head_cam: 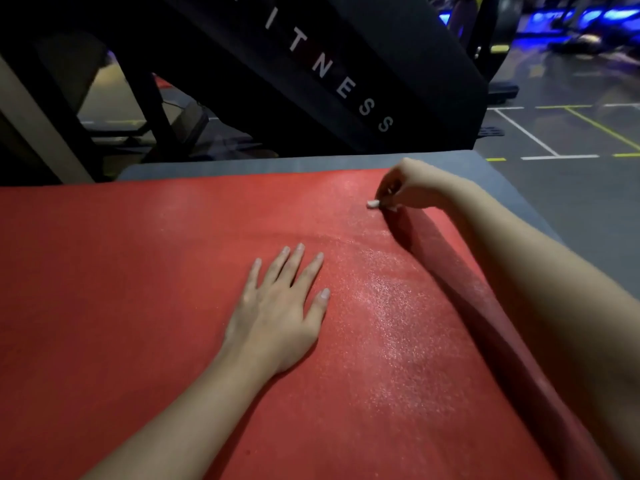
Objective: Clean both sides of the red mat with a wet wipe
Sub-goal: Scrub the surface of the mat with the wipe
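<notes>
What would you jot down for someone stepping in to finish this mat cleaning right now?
Left hand: open, flat on the red mat, pinning it.
Right hand: pinched on a small balled-up wet wipe at the mat's far right part.
The mat lies spread on a grey surface; its right edge curls up in a roll.
Done: a wet, glistening streak runs beside the roll.
Left: the dry-looking left part, then, as far as I can tell, the underside.
</notes>
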`<state>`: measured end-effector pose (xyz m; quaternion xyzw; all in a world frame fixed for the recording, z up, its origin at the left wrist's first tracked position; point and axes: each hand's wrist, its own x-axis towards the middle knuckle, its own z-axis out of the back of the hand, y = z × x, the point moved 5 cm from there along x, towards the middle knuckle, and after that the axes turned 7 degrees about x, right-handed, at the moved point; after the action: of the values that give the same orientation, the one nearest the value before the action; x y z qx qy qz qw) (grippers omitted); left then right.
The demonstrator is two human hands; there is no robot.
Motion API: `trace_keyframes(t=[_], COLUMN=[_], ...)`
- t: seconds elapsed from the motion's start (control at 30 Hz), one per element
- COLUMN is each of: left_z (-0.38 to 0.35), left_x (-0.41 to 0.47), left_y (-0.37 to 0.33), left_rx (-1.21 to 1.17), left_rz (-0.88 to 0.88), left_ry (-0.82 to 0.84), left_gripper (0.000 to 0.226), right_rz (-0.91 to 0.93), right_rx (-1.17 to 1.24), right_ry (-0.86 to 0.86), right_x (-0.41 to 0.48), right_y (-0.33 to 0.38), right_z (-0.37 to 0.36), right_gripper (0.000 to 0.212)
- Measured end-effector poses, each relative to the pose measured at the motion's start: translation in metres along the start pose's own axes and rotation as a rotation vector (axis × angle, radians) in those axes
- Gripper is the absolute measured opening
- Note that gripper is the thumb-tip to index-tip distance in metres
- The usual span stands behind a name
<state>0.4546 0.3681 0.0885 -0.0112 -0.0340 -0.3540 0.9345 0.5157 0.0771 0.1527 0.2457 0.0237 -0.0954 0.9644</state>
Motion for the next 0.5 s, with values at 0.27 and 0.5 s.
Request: trace_keyframes(t=[0.27, 0.5], left_z=[-0.001, -0.001], left_x=[0.003, 0.002], left_y=[0.001, 0.001], left_rx=[0.014, -0.005], left_rz=[0.006, 0.003], left_ry=[-0.013, -0.004], left_gripper=[0.069, 0.070], right_rz=[0.013, -0.040], right_rx=[-0.026, -0.014], right_ry=[-0.247, -0.334], right_x=[0.054, 0.066], right_y=[-0.004, -0.031], right_z=[0.000, 0.015], right_gripper=[0.023, 0.003])
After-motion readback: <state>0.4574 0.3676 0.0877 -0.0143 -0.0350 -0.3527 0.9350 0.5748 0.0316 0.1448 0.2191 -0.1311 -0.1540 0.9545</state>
